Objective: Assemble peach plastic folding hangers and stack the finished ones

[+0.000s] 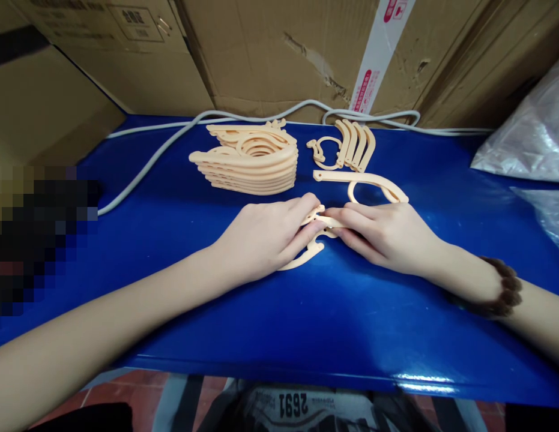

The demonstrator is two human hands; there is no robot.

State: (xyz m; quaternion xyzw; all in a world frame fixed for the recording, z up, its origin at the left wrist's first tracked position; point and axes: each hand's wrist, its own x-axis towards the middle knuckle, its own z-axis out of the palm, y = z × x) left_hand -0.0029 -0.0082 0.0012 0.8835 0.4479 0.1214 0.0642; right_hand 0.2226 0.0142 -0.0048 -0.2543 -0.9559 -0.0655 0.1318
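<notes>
Over the middle of the blue table, my left hand (272, 237) is closed on a cream plastic piece (302, 259) with a curved, hooked end. My right hand (380, 234) pinches a cream arm (329, 222) that meets this piece between the two hands. Fingers hide much of the joint. Just behind my right hand lies a loose curved arm (362, 178) with a ring-shaped part under it. A stack of cream folded hangers (247, 171) rests behind my left hand.
Several curved cream strips (358, 144) and a ring part (317, 155) lie at the back. A white cable (162, 147) runs along cardboard boxes (279, 54). Clear plastic bags (526, 132) are at the right. The blue table's (279, 336) front edge is near the body.
</notes>
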